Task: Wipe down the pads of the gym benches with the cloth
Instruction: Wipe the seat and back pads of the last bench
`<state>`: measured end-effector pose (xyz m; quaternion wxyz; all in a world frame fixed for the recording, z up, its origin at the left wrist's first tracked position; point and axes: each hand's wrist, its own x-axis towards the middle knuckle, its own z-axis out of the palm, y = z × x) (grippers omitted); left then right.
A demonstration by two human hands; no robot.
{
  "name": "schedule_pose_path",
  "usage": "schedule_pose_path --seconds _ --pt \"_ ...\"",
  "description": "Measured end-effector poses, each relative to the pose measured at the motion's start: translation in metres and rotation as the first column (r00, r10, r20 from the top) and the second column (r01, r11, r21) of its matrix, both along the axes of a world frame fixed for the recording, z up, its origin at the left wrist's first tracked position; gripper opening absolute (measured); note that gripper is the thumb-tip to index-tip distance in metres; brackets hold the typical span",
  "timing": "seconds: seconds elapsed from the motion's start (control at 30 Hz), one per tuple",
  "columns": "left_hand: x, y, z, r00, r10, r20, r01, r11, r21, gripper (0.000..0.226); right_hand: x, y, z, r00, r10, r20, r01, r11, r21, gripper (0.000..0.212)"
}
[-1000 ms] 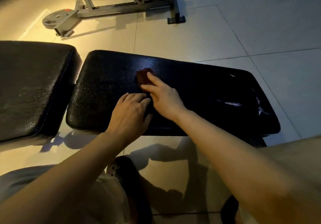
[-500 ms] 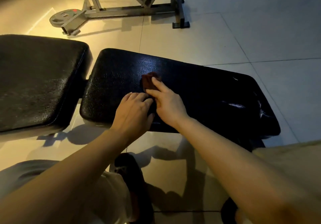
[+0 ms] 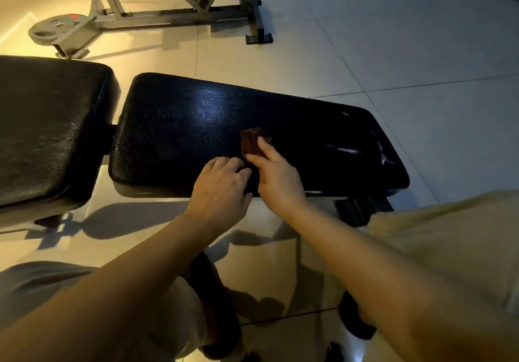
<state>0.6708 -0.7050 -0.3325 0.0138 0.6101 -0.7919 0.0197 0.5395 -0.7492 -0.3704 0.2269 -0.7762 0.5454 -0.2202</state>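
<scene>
A long black bench pad (image 3: 179, 134) lies across the middle of the view, with a torn patch near its right end. A second black pad (image 3: 47, 128) sits to its left across a narrow gap. A small dark reddish-brown cloth (image 3: 251, 142) lies on the long pad. My right hand (image 3: 276, 173) presses it down with straight fingers. My left hand (image 3: 222, 184) rests on the pad's near edge just left of the right hand, its fingers bent over the pad. Most of the cloth is hidden under my right fingers.
A grey metal rack frame (image 3: 179, 16) stands on the tiled floor behind the bench, with a weight plate (image 3: 56, 31) at its left foot. The bench's dark base (image 3: 356, 210) shows under the pad at right. My knees and dark shoes are below.
Both hands and the cloth have slid to the right along the long pad, from its middle toward the right half. The view has shifted right with them.
</scene>
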Motion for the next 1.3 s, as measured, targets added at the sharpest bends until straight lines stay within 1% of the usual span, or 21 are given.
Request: schedule_pose_path --seconds 0.03,0.07,0.1,0.13,0.2,0.27,0.33,0.4,0.53,0.6,0.63,0.7,0.77,0.87,0.93,0.97,1.0,1.1,1.17,1.23,1.3 --pt "-0.004 0.000 -0.001 1.000 -0.015 0.005 0.015 1.000 0.006 0.044 0.001 0.006 -0.001 0.998 0.060 -0.023 -0.060 0.998 -0.028 0.053" --pt "-0.008 0.001 -0.001 1.000 -0.027 0.013 0.027 1.000 0.014 0.044 -0.006 0.009 -0.003 0.996 0.078 -0.044 -0.080 0.996 -0.039 0.054" --pt "-0.012 0.002 -0.002 0.999 -0.037 0.026 0.036 0.999 0.024 0.045 -0.019 0.010 -0.006 0.996 0.063 -0.071 -0.065 0.997 -0.035 0.055" --pt "-0.015 0.002 -0.003 0.998 -0.047 0.041 0.045 0.998 0.037 0.047 -0.037 0.009 -0.013 0.995 0.021 -0.101 -0.024 0.999 -0.028 0.057" --pt "-0.018 0.003 -0.005 0.996 -0.066 0.067 0.062 0.996 0.065 0.051 -0.077 0.009 -0.027 0.984 -0.122 -0.133 0.123 0.992 0.001 0.060" --pt "-0.020 0.002 -0.005 0.994 -0.079 0.071 0.074 0.994 0.076 0.052 -0.105 0.009 -0.035 0.950 -0.295 -0.106 0.301 0.952 0.055 0.058" --pt "-0.020 0.001 -0.006 0.995 -0.079 0.066 0.073 0.994 0.080 0.052 -0.107 0.007 -0.036 0.920 -0.381 -0.095 0.389 0.917 0.090 0.054" --pt "-0.023 0.000 -0.007 0.995 -0.083 0.064 0.077 0.994 0.083 0.052 -0.088 0.010 -0.032 0.929 -0.360 -0.089 0.367 0.927 0.075 0.054" --pt "-0.036 -0.005 -0.010 0.992 -0.115 0.052 0.110 0.990 0.092 0.053 -0.047 0.022 -0.020 0.992 -0.113 -0.048 0.114 0.993 0.019 0.058" --pt "-0.043 -0.008 -0.011 0.990 -0.133 0.040 0.129 0.988 0.088 0.051 -0.053 0.019 -0.018 0.997 -0.027 -0.069 0.028 0.999 0.015 0.059" --pt "-0.046 -0.010 -0.011 0.989 -0.145 0.038 0.141 0.986 0.090 0.049 -0.062 0.016 -0.020 0.996 -0.009 -0.089 0.011 1.000 0.015 0.060" --pt "-0.053 -0.013 -0.013 0.985 -0.169 0.043 0.164 0.981 0.107 0.049 -0.087 0.011 -0.028 0.993 -0.056 -0.108 0.059 0.998 0.027 0.060" --pt "-0.057 -0.015 -0.016 0.982 -0.185 0.047 0.178 0.976 0.126 0.050 -0.114 0.007 -0.037 0.977 -0.190 -0.099 0.197 0.978 0.068 0.059" --pt "-0.059 -0.020 -0.019 0.978 -0.207 0.039 0.200 0.971 0.132 0.052 -0.138 0.002 -0.042 0.916 -0.399 -0.041 0.401 0.906 0.136 0.056" --pt "-0.061 -0.026 -0.020 0.974 -0.224 0.026 0.218 0.966 0.139 0.053 -0.133 0.000 -0.040 0.869 -0.495 -0.002 0.488 0.856 0.170 0.053" --pt "-0.063 -0.029 -0.021 0.973 -0.232 0.018 0.227 0.964 0.140 0.053 -0.124 -0.001 -0.037 0.865 -0.502 0.013 0.493 0.853 0.173 0.052" --pt "-0.065 -0.033 -0.022 0.971 -0.237 0.012 0.234 0.963 0.137 0.053 -0.113 -0.001 -0.034 0.881 -0.473 0.021 0.464 0.872 0.160 0.051" --pt "-0.074 -0.041 -0.026 0.969 -0.245 0.002 0.243 0.963 0.115 0.052 -0.089 0.001 -0.026 0.958 -0.287 0.015 0.285 0.956 0.074 0.051" --pt "-0.078 -0.046 -0.030 0.968 -0.250 -0.004 0.249 0.962 0.109 0.052 -0.096 -0.002 -0.026 0.974 -0.225 -0.026 0.226 0.972 0.058 0.050" --pt "-0.079 -0.050 -0.033 0.967 -0.255 -0.015 0.255 0.961 0.106 0.050 -0.116 -0.007 -0.032 0.969 -0.238 -0.059 0.242 0.967 0.076 0.051" --pt "-0.076 -0.053 -0.036 0.964 -0.262 -0.032 0.264 0.959 0.104 0.046 -0.136 -0.011 -0.037 0.942 -0.329 -0.064 0.335 0.937 0.102 0.053"
